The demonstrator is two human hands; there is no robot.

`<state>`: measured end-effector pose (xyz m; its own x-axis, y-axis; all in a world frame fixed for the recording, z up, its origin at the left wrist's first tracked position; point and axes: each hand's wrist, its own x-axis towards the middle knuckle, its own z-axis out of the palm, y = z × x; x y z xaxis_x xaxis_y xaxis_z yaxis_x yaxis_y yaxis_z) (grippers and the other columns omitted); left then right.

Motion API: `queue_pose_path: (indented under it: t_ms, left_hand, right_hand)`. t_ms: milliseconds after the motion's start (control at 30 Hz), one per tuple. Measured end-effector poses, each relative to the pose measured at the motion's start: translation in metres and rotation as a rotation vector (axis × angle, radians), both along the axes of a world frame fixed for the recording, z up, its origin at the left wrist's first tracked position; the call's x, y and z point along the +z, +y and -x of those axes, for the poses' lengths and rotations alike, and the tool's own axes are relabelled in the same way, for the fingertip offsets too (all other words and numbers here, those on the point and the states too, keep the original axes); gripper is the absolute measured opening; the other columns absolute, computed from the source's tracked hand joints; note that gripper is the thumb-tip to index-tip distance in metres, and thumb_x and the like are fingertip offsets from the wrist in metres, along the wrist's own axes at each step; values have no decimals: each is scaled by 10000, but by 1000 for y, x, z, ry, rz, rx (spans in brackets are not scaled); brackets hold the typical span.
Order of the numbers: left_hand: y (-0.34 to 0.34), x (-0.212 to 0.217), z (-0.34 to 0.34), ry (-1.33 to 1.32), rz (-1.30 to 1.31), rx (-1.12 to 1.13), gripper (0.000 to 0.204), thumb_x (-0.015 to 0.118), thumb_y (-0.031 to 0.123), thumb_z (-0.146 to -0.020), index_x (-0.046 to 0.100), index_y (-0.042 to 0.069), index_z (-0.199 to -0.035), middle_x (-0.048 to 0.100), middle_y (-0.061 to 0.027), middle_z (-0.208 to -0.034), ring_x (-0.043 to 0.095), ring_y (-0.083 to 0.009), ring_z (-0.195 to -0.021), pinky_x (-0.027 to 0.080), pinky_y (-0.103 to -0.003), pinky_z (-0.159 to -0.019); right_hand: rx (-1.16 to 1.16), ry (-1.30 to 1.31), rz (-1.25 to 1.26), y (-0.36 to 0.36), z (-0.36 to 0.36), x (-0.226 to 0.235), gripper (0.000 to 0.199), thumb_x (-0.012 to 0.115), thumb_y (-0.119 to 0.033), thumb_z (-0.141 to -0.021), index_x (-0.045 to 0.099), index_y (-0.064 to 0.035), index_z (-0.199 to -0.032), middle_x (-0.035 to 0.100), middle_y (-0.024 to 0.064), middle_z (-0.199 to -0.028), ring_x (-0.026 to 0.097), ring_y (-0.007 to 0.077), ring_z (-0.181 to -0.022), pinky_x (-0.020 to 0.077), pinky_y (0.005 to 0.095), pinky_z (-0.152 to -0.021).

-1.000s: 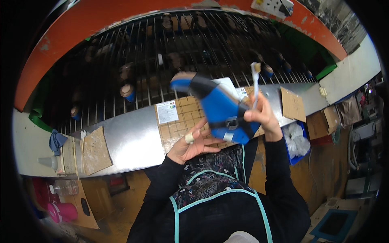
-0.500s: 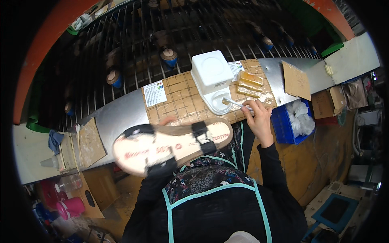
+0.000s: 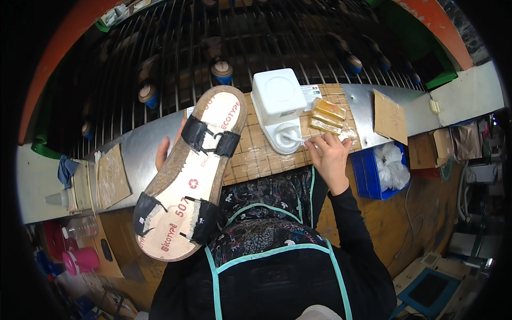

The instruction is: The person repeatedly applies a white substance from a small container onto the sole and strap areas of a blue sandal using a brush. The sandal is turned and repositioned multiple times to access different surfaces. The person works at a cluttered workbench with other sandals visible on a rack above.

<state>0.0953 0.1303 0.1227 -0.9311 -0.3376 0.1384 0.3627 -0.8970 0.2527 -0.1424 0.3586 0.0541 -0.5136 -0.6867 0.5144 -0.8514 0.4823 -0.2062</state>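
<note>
Dip stage, seemingly, with a slim white-handled brush point(image 3: 298, 141) pinched in the right hand point(image 3: 330, 157) at the round cup point(image 3: 279, 140) of a boxy white plastic dispenser point(image 3: 279, 93). Likely called for next: a drip-free lift and a reach leftward to the cork-edged sandal sole with black straps point(image 3: 186, 186). Grasped from behind by the mostly hidden left hand point(image 3: 162, 154), pale printed face showing, well apart from the right.

dark rod conveyor point(image 3: 181, 80) | orange surround point(image 3: 448, 34) | silvery metal ledge point(image 3: 143, 130) along front | brown floor point(image 3: 384, 226) below
</note>
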Motion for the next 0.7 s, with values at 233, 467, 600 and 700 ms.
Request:
queue_pose_path:
  t_ms: [233,467,600,700]
  left_hand:
    - [-6,-36,10,-379,670,630,558,402,350,-972,303,171,-1491,306,-148,-1539,378,-330,-1371,327,-524,-1120]
    - [-4,-77,44,-274,1644,1390,418,687,176,-871,536,99,-1252,437,-272,-1426,428,-446,-1324,351,-519,-1094]
    - [-7,-75,61,-226,1693,1502,458,719,199,-838,536,115,-1250,464,-270,-1406,432,-465,-1314,366,-541,-1071]
    - [-7,-70,67,-204,1641,1525,490,728,209,-829,513,129,-1263,479,-265,-1393,438,-465,-1309,374,-538,-1068]
  right_hand:
    - [-123,-865,-14,17,16,-18,243,650,-262,-924,693,-43,-829,614,11,-670,532,85,-594,335,270,-596]
    - [141,-1242,437,5,1,5,151,681,-169,-908,684,-19,-924,648,3,-743,567,66,-688,390,208,-599]
    - [116,-391,533,-12,-29,60,104,756,-74,-808,714,-28,-892,689,45,-829,607,109,-760,445,257,-652]
    - [206,-339,606,-22,-55,85,175,782,-52,-768,743,-49,-939,645,48,-880,574,109,-724,467,244,-631]
